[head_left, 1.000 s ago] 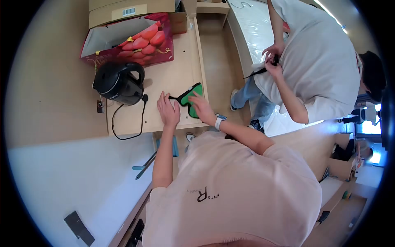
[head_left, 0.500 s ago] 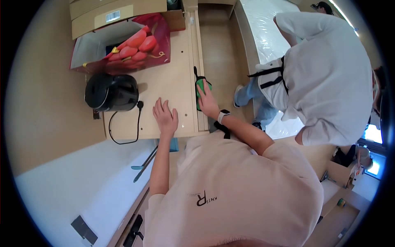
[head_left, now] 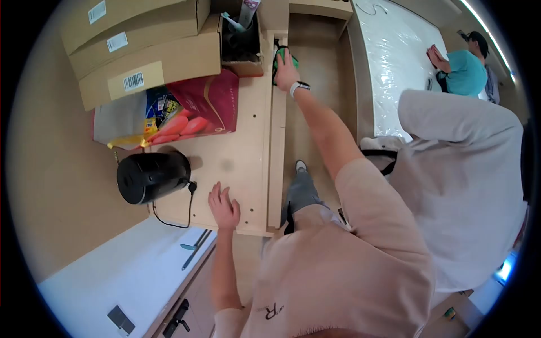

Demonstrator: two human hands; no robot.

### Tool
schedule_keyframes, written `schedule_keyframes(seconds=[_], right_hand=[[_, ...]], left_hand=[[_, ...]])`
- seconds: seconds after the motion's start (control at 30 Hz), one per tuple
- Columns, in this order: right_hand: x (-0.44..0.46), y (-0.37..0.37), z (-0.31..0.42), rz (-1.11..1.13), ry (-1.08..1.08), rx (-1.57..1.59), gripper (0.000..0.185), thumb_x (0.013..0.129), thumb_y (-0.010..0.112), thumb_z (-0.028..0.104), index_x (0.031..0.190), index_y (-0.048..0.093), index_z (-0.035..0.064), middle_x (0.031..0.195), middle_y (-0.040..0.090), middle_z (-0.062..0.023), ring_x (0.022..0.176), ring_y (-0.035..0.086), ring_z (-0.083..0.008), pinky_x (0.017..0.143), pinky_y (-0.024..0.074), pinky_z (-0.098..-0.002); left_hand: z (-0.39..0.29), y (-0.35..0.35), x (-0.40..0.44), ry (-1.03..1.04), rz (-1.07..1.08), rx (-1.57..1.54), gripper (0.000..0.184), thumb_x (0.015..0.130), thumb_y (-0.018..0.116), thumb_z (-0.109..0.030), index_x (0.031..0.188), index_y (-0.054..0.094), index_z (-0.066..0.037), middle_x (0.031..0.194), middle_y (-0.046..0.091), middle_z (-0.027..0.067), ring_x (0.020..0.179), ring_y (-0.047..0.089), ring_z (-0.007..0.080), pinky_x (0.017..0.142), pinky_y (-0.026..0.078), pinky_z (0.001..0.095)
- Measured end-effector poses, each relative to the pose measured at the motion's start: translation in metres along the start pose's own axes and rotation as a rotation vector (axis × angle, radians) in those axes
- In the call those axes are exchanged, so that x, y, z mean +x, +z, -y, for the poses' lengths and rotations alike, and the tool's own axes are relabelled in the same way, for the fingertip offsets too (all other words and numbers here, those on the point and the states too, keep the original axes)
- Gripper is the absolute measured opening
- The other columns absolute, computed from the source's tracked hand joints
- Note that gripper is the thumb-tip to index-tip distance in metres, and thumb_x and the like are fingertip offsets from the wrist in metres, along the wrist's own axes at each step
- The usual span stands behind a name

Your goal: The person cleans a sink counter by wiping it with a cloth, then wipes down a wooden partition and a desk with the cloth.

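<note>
My right hand, a watch on its wrist, presses a green cloth with black edging onto the far part of the narrow ledge along the desk's edge. The hand hides much of the cloth. Nearer to me, my left hand rests flat on the light wooden desk, fingers apart and holding nothing. Just left of it lies the cord of a black electric kettle.
Behind the kettle stand a red printed bag and stacked cardboard boxes. A small box holds toothbrush-like items. At right, a person in a light shirt bends near a plastic-wrapped mattress; another person in teal is farther back.
My right hand has slid the green cloth farther away along the ledge. My view has shifted forward, showing more boxes and the person in teal. The left hand stays flat on the desk.
</note>
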State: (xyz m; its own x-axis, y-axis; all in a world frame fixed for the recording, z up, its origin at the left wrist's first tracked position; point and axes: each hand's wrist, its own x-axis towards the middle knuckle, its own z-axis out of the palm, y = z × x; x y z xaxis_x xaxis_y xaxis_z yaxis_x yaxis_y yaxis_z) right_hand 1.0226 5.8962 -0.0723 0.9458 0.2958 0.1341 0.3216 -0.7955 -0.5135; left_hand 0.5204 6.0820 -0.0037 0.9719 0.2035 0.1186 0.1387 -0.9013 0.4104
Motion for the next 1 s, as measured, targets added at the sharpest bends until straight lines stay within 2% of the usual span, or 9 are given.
schedule_keyframes(seconds=[0.17,0.33,0.4,0.47,0.67,0.73,0.8,0.97,1.0], right_hand=[[0.046,-0.001,-0.016,0.059,0.006,-0.047,0.076,0.091,0.060,0.013,0.162,0.034,0.0051,0.176,0.007,-0.0203,0.160,0.021,-0.0417,0.124,0.0364,-0.0497],[0.021,0.000,-0.011,0.029,-0.046,0.029,0.075,0.089,0.061,0.010,0.159,0.036,0.0018,0.174,0.011,-0.0250,0.157,0.026,-0.0442,0.123,0.0377,-0.0479],[-0.024,0.003,-0.004,-0.039,-0.103,0.105,0.074,0.088,0.059,0.005,0.158,0.035,-0.0008,0.171,0.013,-0.0301,0.152,0.032,-0.0493,0.122,0.0391,-0.0466],[-0.085,-0.007,0.018,-0.026,-0.101,0.178,0.074,0.088,0.059,0.002,0.158,0.034,-0.0035,0.170,0.013,-0.0322,0.151,0.032,-0.0516,0.123,0.0382,-0.0471],[-0.301,-0.022,0.083,0.019,-0.155,0.280,0.074,0.087,0.056,-0.003,0.157,0.033,-0.0072,0.170,0.010,-0.0345,0.153,0.026,-0.0535,0.125,0.0334,-0.0477],[-0.364,-0.032,0.107,0.094,-0.085,0.279,0.073,0.087,0.056,-0.003,0.157,0.033,-0.0076,0.170,0.010,-0.0347,0.153,0.026,-0.0539,0.125,0.0325,-0.0481],[-0.427,-0.039,0.129,0.174,-0.006,0.271,0.073,0.088,0.056,-0.003,0.157,0.033,-0.0079,0.170,0.009,-0.0349,0.153,0.025,-0.0542,0.126,0.0315,-0.0484],[-0.494,-0.046,0.138,0.228,-0.070,0.355,0.074,0.094,0.059,0.002,0.160,0.028,-0.0066,0.169,0.008,-0.0355,0.153,0.026,-0.0550,0.125,0.0321,-0.0492],[-0.498,-0.045,0.137,0.220,-0.095,0.318,0.075,0.096,0.059,0.003,0.162,0.025,-0.0044,0.171,0.007,-0.0330,0.152,0.029,-0.0535,0.123,0.0361,-0.0479]], left_hand=[[0.005,0.000,0.004,-0.002,-0.016,-0.023,0.050,0.087,0.062,-0.018,0.135,0.056,-0.004,0.155,0.046,0.0225,0.143,0.041,0.0452,0.120,0.029,0.0608],[0.004,-0.003,0.004,-0.010,-0.055,-0.054,0.050,0.086,0.064,-0.018,0.134,0.057,-0.005,0.154,0.048,0.0209,0.142,0.043,0.0445,0.119,0.031,0.0592],[0.006,-0.002,0.001,-0.016,-0.058,-0.071,0.049,0.085,0.065,-0.017,0.133,0.057,-0.005,0.153,0.049,0.0203,0.141,0.043,0.0439,0.118,0.031,0.0585],[0.006,-0.004,0.000,-0.003,-0.072,-0.078,0.049,0.085,0.065,-0.017,0.132,0.057,-0.005,0.152,0.049,0.0202,0.141,0.044,0.0438,0.118,0.032,0.0581],[0.006,-0.003,-0.003,0.028,-0.082,-0.060,0.049,0.087,0.064,-0.017,0.133,0.055,-0.004,0.151,0.048,0.0209,0.142,0.042,0.0433,0.118,0.031,0.0573],[0.009,-0.003,-0.003,0.053,-0.062,-0.049,0.049,0.087,0.063,-0.017,0.134,0.054,-0.003,0.152,0.047,0.0215,0.142,0.041,0.0431,0.118,0.031,0.0574],[0.010,0.001,-0.008,0.056,-0.072,-0.056,0.050,0.089,0.061,-0.017,0.136,0.052,-0.001,0.154,0.044,0.0214,0.146,0.037,0.0429,0.121,0.026,0.0581],[0.015,0.007,-0.013,0.127,-0.064,-0.010,0.052,0.090,0.060,-0.017,0.137,0.051,0.003,0.154,0.042,0.0249,0.147,0.036,0.0432,0.123,0.024,0.0586],[0.014,0.007,-0.013,0.135,-0.068,0.008,0.052,0.090,0.060,-0.017,0.137,0.051,0.003,0.155,0.042,0.0259,0.147,0.035,0.0435,0.123,0.023,0.0589]])
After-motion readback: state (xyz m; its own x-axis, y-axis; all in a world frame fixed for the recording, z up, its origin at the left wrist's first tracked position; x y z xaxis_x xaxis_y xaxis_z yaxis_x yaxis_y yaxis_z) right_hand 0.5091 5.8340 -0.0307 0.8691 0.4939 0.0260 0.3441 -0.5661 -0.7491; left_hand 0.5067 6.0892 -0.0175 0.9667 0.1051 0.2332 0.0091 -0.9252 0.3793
